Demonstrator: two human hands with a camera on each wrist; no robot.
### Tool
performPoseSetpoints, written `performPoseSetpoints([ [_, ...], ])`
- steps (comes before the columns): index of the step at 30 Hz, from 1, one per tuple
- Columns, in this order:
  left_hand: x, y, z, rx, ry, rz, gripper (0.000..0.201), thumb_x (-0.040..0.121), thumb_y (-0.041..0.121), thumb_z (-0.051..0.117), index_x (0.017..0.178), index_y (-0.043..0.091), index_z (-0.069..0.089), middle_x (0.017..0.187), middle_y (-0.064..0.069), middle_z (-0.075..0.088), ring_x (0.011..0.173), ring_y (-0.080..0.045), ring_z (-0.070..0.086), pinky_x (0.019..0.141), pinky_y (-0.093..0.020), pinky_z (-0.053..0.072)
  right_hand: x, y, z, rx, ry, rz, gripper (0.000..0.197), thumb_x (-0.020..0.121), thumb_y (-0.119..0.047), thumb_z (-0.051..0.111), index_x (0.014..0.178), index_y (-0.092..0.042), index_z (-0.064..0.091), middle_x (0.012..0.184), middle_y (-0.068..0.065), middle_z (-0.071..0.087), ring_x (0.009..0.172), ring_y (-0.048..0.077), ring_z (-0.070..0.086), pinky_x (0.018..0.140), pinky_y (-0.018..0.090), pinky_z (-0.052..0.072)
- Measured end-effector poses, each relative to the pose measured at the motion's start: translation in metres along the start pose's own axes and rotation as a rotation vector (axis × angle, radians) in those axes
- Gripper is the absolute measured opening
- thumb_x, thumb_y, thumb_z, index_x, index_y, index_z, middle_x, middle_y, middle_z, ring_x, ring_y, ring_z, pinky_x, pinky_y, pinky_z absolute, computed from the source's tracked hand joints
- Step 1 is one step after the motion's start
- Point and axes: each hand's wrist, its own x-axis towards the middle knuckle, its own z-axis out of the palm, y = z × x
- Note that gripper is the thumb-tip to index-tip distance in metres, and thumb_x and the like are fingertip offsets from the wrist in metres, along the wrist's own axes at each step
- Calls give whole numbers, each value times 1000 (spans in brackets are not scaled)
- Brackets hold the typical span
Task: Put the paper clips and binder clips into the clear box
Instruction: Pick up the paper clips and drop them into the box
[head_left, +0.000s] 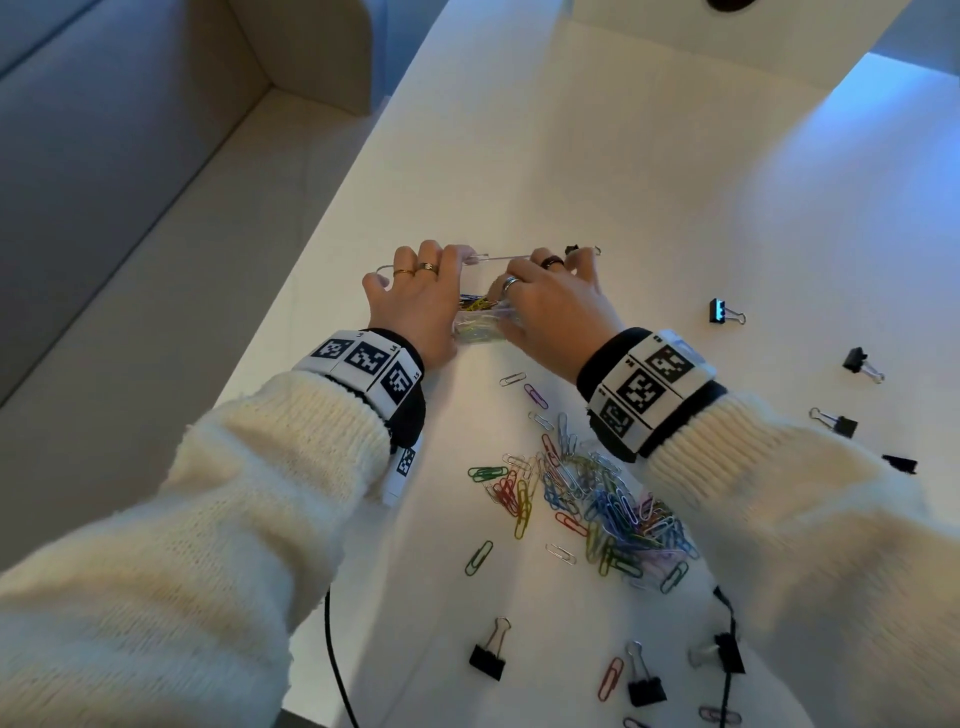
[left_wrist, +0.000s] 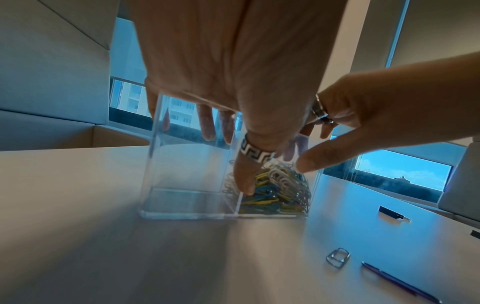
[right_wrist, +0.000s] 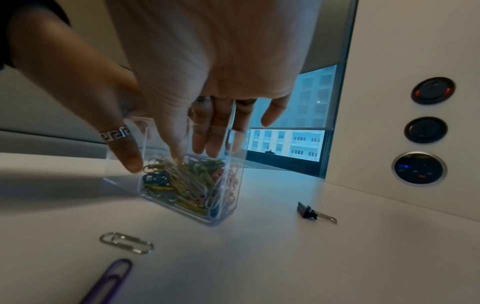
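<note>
A clear box (head_left: 480, 332) (left_wrist: 187, 174) (right_wrist: 231, 185) stands on the white table (head_left: 675, 182), between both hands. My left hand (head_left: 415, 301) (left_wrist: 233, 82) grips it, ringed thumb on the near wall and fingers behind the far wall. Coloured paper clips (left_wrist: 283, 185) (right_wrist: 182, 185) fill its right compartment; the left one is bare. With fingers straight, my right hand (head_left: 556, 306) (right_wrist: 207, 72) reaches into the right compartment and holds nothing I can see. A pile of paper clips (head_left: 597, 499) lies near me. Several black binder clips (head_left: 724, 312) (head_left: 488, 654) (right_wrist: 309, 211) are scattered around.
A silver clip (right_wrist: 126, 242) and a purple clip (right_wrist: 109, 281) lie just in front of the box. A black cable (head_left: 337, 665) runs along the table's left edge. A wall panel with round sockets (right_wrist: 426, 129) stands at the right. A grey bench (head_left: 130, 208) lies beyond the left edge.
</note>
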Motion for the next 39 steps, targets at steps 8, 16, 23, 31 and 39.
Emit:
performPoseSetpoints([
  [8,-1,2,-2,-19,-9,-7,72,79,21,62,138,23,20,128,-6,31,120,-26,28,92,-42,28,5,-9,-1,114,-122,57,38,88,-15,45,124,-23,53,116,2,49,119,26,39,95,44,25],
  [16,0,0,-1,-31,11,4,73,78,23,65,137,23,23,125,-6,33,117,-25,29,90,-42,28,-13,8,-12,255,-117,2,34,92,-22,44,125,-24,52,123,-5,54,115,16,46,103,38,20],
  [23,1,0,-1,-51,12,-5,74,78,32,65,138,23,23,126,-6,32,118,-26,29,90,-42,28,-58,18,5,548,-207,133,38,99,-27,32,132,-14,45,143,3,41,128,16,42,103,14,25],
  [31,0,2,-2,-60,6,-14,75,76,31,66,138,22,23,127,-8,33,119,-27,29,90,-44,28,-110,14,23,226,-568,-165,49,98,-40,27,143,-21,28,154,-9,15,143,17,11,115,39,24],
  [39,3,0,1,-57,14,-25,77,75,30,68,137,24,23,123,-6,34,114,-26,31,88,-42,29,-135,35,11,287,-530,105,67,69,-67,59,125,-32,44,129,-5,34,112,18,41,86,37,50],
])
